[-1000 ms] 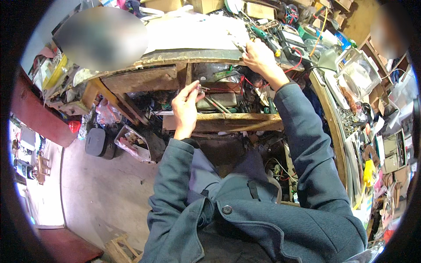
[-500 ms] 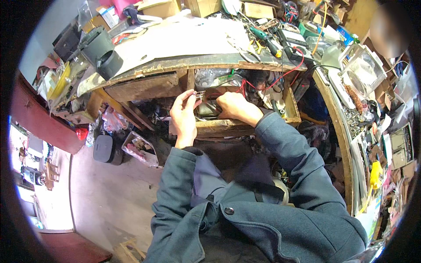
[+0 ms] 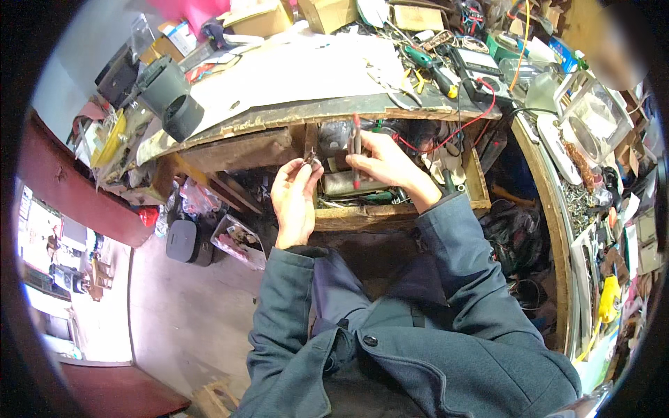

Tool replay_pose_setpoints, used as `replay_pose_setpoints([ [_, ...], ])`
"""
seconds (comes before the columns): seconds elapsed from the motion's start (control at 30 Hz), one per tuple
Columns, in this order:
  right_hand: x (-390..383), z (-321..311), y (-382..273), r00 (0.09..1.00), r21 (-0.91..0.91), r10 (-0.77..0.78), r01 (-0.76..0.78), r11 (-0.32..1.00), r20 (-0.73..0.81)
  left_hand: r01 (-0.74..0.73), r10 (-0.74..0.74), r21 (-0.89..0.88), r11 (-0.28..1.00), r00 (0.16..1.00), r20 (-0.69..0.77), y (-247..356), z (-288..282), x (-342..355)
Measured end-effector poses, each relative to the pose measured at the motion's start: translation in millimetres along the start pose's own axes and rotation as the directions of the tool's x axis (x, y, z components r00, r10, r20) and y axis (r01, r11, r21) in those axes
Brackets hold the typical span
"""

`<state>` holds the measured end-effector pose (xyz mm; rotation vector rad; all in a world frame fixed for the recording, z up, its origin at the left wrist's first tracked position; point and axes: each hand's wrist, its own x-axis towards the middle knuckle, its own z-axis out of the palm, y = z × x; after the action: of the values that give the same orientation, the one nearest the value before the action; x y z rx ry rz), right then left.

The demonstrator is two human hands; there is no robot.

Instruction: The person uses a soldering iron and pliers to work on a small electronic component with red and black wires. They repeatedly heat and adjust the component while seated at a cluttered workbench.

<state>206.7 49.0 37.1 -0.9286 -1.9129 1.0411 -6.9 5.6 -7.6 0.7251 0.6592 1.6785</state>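
Note:
Between the thumb and fingertips of my left hand (image 3: 295, 198) is pinched a small metal part (image 3: 310, 157), too small to name. To its right, my right hand (image 3: 387, 164) grips a slim dark tool with red ends (image 3: 357, 155), held nearly upright; its exact kind does not show. Both hands are over the front of a pulled-out wooden drawer (image 3: 404, 217). Inside the drawer lie a greyish cylinder (image 3: 348, 184), a dark green handle (image 3: 380, 197) and a red cable (image 3: 449, 136).
The workbench (image 3: 293, 66) above carries white sheeting, pliers (image 3: 398, 89), a green-handled screwdriver (image 3: 420, 58) and a dark cylindrical device (image 3: 171, 97). More clutter covers the right-hand bench (image 3: 557, 230). On the floor at left are a dark rounded box (image 3: 187, 240) and a filled carton (image 3: 240, 240).
My right hand has lifted out of the drawer and now shows the slim red-ended tool. My left hand keeps the small part, now turned. The whole view has shifted slightly.

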Motion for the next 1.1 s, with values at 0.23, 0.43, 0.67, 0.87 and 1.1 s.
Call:
replay_pose_setpoints([
  [0.23, 1.3, -7.9, -15.0, 0.952, 0.676, 0.070, 0.159, 0.719, -0.298, 0.117, -0.114, -0.066, 0.991, 0.993, 0.043, -2.6, 2.3, 17.1],
  [0.43, -0.2, -12.8, -4.6, 0.950, 0.749, 0.113, 0.153, 0.644, -0.291, 0.170, -0.171, -0.066, 0.983, 0.985, -0.004, -1.9, 7.3, 14.5],
  [0.67, -1.8, -5.0, -19.0, 0.959, 0.751, 0.191, 0.032, 0.660, -0.208, 0.222, -0.223, -0.124, 0.967, 0.975, 0.003, 0.0, 4.5, 12.8],
  [0.87, -2.8, -5.0, -15.5, 0.960, 0.685, 0.126, 0.082, 0.724, -0.248, 0.197, -0.197, -0.122, 0.973, 0.980, 0.013, 0.5, 3.0, 13.7],
  [1.1, -4.3, -2.3, -18.7, 0.961, 0.602, 0.157, 0.012, 0.799, -0.228, 0.244, -0.240, -0.058, 0.968, 0.968, 0.071, 2.8, 10.2, 12.7],
])
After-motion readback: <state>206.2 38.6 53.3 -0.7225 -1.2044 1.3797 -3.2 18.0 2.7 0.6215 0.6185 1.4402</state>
